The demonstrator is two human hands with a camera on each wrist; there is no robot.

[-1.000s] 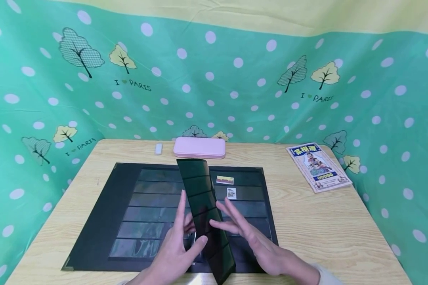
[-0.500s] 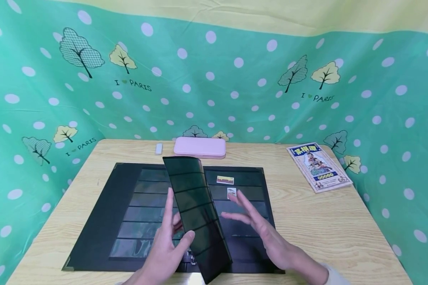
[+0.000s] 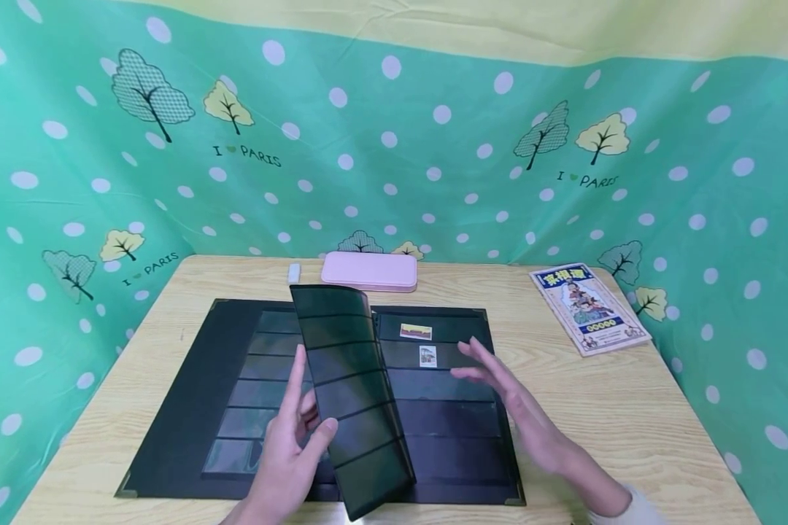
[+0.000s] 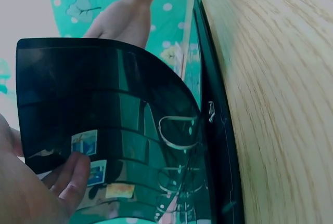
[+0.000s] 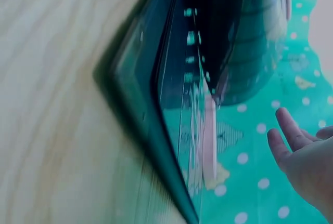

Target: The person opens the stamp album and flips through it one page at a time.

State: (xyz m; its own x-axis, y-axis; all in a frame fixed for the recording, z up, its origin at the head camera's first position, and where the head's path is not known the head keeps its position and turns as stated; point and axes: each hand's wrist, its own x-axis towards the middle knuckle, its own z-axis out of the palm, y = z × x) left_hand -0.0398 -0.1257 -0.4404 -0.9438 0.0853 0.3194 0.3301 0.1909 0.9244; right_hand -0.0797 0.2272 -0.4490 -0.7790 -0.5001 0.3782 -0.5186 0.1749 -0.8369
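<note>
A black stamp album [image 3: 171,408] lies spread out, its pages crossed by rows of clear strips. My left hand [image 3: 285,448] pinches a raised, curving album page [image 3: 351,379] by its left edge, thumb in front and fingers behind. Several stamps show on that page's far side in the left wrist view, among them a blue stamp [image 4: 85,142] near my fingertips and an orange stamp [image 4: 119,190]. On the right-hand page lie a red and yellow stamp [image 3: 416,332] and a pale stamp [image 3: 427,356]. Over that page's right edge, my right hand [image 3: 532,415] is held with fingers extended, holding nothing.
Behind the album on the wooden table [image 3: 604,430] sit a pink case [image 3: 369,271] and a small white block [image 3: 294,273]. A colourful booklet [image 3: 587,308] lies at the back right. Metal rings [image 4: 178,133] stand along the album's spine. A green patterned cloth [image 3: 394,168] hangs around.
My left hand has carried the page leftward, turning its face more toward the head camera. My right hand has drawn away to the right, uncovering the pale stamp.
</note>
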